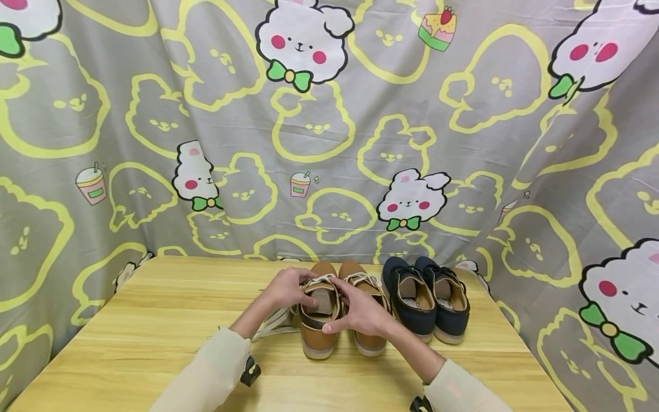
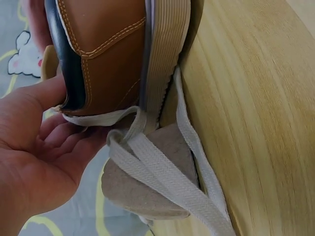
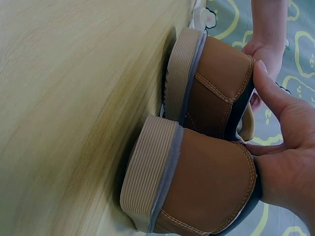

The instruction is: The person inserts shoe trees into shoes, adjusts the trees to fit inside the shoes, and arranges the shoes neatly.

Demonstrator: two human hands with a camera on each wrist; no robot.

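A brown leather shoe (image 1: 318, 341) with a dark collar stands on the table, heel toward me, between both hands. My left hand (image 1: 289, 289) grips its left side, thumb in over the collar and fingers outside by the laces. My right hand (image 1: 360, 312) holds it from the other side, thumb at the heel collar and fingers up by the lacing. Its mate (image 1: 369, 344) stands close on the right, partly under the right hand. Off-white laces (image 2: 167, 179) trail from the left side in the left wrist view, across a taupe, felt-like piece (image 2: 135, 189).
Two navy shoes (image 1: 419, 323) stand side by side to the right of the brown pair, with inserts inside. The wooden table (image 1: 170, 320) ends at a grey curtain (image 1: 329, 171) printed with cartoon rabbits, which hangs behind and along both sides.
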